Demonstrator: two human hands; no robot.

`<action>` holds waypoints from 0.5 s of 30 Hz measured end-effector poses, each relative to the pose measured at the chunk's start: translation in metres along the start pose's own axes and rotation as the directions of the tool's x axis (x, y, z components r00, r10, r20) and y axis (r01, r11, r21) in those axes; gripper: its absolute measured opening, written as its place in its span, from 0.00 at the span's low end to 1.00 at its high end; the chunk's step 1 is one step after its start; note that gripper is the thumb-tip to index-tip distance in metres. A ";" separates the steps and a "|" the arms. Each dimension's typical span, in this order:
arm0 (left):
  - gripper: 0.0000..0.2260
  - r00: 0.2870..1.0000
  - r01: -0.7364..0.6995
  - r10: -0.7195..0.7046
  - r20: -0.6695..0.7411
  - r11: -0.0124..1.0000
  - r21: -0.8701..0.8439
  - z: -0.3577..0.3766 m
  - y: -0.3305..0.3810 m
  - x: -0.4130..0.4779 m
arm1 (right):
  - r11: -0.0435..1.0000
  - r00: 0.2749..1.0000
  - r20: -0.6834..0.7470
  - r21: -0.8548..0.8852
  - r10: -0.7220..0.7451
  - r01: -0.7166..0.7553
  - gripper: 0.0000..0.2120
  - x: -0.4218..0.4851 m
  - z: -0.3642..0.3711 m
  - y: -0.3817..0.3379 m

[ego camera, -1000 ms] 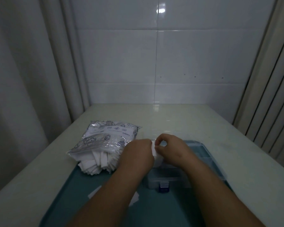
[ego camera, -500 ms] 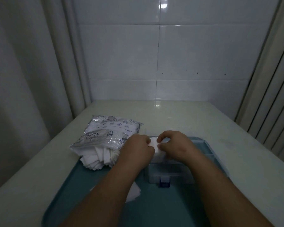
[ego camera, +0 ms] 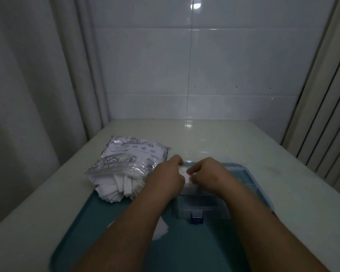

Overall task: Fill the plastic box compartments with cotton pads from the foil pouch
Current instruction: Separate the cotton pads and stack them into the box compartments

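Tray [ego camera: 98, 222]; pad [ego camera: 184, 172] pinched by right hand [ego camera: 211, 174]

Tray [ego camera: 106, 232]: on the table [ego camera: 243, 138], under both forearms.
Plastic box [ego camera: 202, 207]: on the tray, beneath the right hand [ego camera: 210, 173], its latch [ego camera: 196, 217] on the near side.
Cotton pad [ego camera: 185, 172]: between the left hand [ego camera: 169, 177] and the right hand, pinched by both, over the box.
Foil pouch [ego camera: 130, 160]: left of the left hand, across the tray's far edge.
Pad stack [ego camera: 118, 185]: at the pouch's near end.
Loose pad [ego camera: 161, 230]: on the tray, partly under the left forearm.
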State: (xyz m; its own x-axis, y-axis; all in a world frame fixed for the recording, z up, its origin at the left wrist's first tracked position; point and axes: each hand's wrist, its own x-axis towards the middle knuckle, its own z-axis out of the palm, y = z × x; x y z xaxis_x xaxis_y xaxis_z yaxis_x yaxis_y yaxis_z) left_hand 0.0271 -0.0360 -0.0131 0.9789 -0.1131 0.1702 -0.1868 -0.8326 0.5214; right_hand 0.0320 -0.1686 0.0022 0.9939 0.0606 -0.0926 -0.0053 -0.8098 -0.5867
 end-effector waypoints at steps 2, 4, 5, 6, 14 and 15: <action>0.18 1.000 0.023 -0.023 0.016 1.000 -0.011 0.000 0.001 -0.001 | 1.000 1.000 0.000 0.005 -0.005 0.005 0.16 -0.001 -0.001 0.001; 0.18 0.998 0.044 -0.043 0.036 0.999 -0.013 -0.001 0.003 -0.002 | 1.000 1.000 -0.017 0.015 -0.018 0.019 0.16 -0.001 -0.002 0.004; 0.18 0.998 0.045 -0.045 0.042 0.999 -0.014 -0.001 0.003 -0.002 | 0.999 0.999 -0.033 0.028 -0.029 0.030 0.16 -0.001 -0.003 0.006; 0.17 0.998 0.045 -0.044 0.049 0.999 -0.014 -0.002 0.004 -0.002 | 0.998 0.998 -0.044 0.044 -0.035 0.037 0.17 -0.001 -0.004 0.007; 0.18 0.991 0.068 -0.069 0.117 0.998 0.010 -0.004 0.005 0.005 | 0.997 0.999 0.032 -0.075 0.001 0.001 0.17 0.000 -0.001 -0.003; 0.17 0.990 0.073 -0.071 0.123 0.997 -0.009 -0.005 0.004 0.006 | 0.995 1.000 0.031 -0.097 0.000 0.003 0.18 -0.001 0.000 -0.004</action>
State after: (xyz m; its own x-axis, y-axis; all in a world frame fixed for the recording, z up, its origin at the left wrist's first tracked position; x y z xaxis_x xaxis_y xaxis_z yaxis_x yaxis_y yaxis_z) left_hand 0.0320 -0.0374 -0.0055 0.9924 -0.1195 0.0281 -0.1157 -0.8339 0.5397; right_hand 0.0313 -0.1660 0.0047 0.9900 0.0785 -0.1173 0.0083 -0.8622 -0.5065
